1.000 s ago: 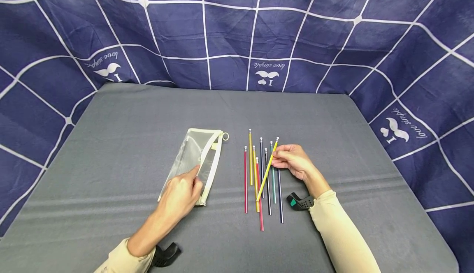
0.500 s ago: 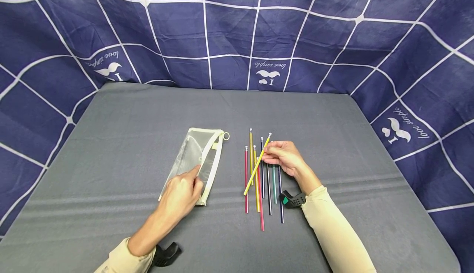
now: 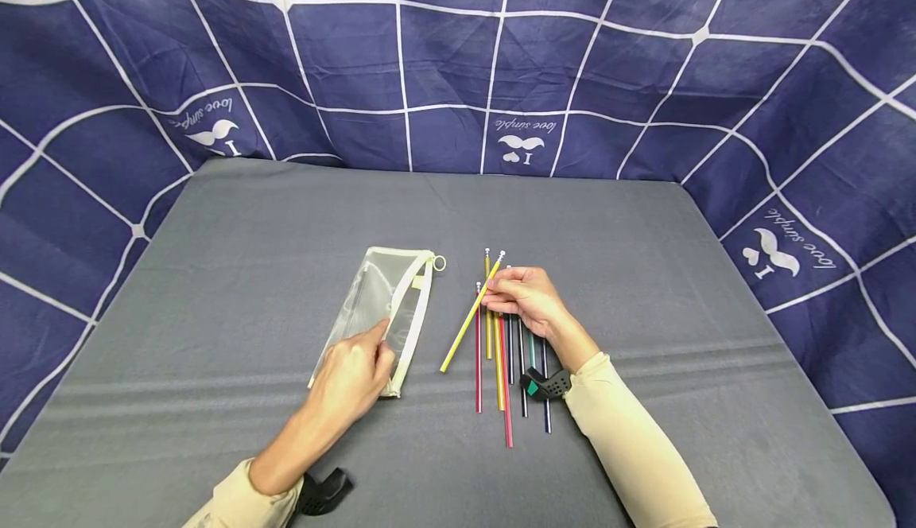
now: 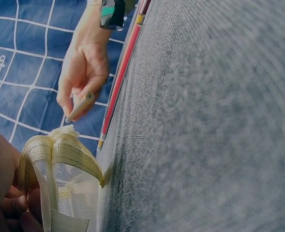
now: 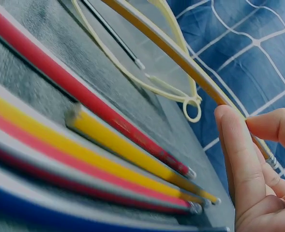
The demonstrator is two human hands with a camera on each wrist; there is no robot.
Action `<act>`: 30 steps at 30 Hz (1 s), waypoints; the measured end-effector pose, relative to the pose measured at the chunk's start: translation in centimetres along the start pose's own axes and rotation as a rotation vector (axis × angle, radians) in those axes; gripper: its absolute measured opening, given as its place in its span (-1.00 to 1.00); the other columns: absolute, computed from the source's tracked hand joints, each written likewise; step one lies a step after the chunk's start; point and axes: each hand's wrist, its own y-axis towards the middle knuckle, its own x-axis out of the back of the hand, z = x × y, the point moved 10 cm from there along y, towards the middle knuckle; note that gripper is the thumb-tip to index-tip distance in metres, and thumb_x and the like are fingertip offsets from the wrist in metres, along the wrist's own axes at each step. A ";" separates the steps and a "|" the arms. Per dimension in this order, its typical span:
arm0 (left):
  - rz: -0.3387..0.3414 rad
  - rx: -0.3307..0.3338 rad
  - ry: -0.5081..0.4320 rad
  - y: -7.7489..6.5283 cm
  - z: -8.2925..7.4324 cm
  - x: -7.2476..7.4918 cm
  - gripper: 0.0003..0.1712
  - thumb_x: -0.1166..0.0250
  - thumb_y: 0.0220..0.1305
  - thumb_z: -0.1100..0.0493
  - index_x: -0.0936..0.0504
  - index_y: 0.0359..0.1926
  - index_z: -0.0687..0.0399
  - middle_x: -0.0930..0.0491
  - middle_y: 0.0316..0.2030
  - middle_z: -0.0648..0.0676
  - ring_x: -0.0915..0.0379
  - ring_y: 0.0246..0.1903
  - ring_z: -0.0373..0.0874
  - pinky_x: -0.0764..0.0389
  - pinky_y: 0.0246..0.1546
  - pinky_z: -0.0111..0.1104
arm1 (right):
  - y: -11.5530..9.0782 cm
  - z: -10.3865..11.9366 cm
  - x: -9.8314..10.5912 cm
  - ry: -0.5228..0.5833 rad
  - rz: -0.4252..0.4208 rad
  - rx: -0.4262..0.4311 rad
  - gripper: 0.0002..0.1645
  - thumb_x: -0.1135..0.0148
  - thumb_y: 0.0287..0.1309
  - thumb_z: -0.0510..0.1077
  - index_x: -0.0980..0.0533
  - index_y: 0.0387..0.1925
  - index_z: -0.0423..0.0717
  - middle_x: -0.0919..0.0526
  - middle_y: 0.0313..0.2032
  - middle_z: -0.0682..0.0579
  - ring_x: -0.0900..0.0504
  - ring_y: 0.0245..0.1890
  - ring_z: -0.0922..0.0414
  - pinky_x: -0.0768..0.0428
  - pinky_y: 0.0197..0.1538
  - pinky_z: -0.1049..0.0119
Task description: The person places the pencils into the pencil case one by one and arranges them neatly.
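Note:
My left hand [image 3: 349,370] lies on a translucent mesh zip pouch [image 3: 372,293] with cream edges, index finger stretched along the opening. In the left wrist view its curled fingers hold the pouch's rim [image 4: 77,154], and the mouth gapes. A yellow pencil [image 3: 461,335] is pinched between thumb and fingers of my right hand [image 3: 531,299], raised above the table, eraser end up and away. Its lower end points towards the pouch. Several pencils lie under and beside the right hand, among them a red pencil [image 3: 479,361] and a dark blue pencil [image 3: 547,409]. A dark pencil-like stick [image 5: 115,36] shows within the pouch's outline.
Grey cloth covers the table [image 3: 272,258]. Behind and at the sides hangs a blue curtain [image 3: 444,59] with white grid lines. The zip's ring [image 3: 440,263] sticks out at the pouch's far right corner. Each wrist wears a black camera mount [image 3: 545,385].
My right hand has carried the yellow pencil leftwards, from above the pencil row to the space beside the pouch. The left hand and pouch have stayed in place.

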 end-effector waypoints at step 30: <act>0.016 0.021 0.003 0.0 0.1 0.1 -0.62 -0.16 0.03 0.39 -0.67 -0.08 0.37 -0.66 -0.49 0.20 -0.60 -0.53 0.19 -0.53 -0.51 0.01 | 0.6 -2.4 -7.4 0.007 0.019 0.006 -0.90 -0.17 0.11 -0.54 -0.53 -0.37 -0.37 -0.67 -0.54 -0.12 -0.73 -0.53 0.10 -0.67 -0.36 0.30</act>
